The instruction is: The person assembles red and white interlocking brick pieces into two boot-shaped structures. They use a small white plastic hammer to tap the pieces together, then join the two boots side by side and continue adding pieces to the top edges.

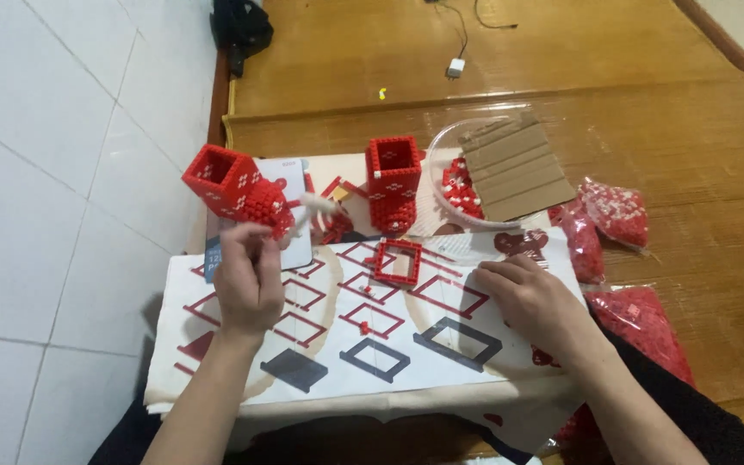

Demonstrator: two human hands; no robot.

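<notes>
The red brick model (236,188), a hollow square tower with white diamond marks and a stepped foot, sits tilted in the upper left of the frame, held up off the sheet. The left hand (248,277) has its grip closed on the model's lower end, fingers pinched together around the small-stud base. A whitish rounded piece (320,205) juts out just beside that base; what it is cannot be told.

The right hand (537,300) lies palm down at centre right on the instruction sheet (337,344), its fingers curled and pressed to the paper; whether they pinch a tiny brick cannot be told.

On the sheet, a low square red brick frame (399,261) stands only a layer or two high, and a single loose red brick (364,327) lies below it. Behind, at upper centre, a second red tower (393,185) stands upright and looks finished.

Judging by this, two towers are built and the frame is barely begun. Plenty remains: a clear plastic bowl (441,159) of red bricks with a cardboard piece (514,166) laid across it, and sealed bags of red bricks (615,211) at the right on the woven mat (691,129)
</notes>
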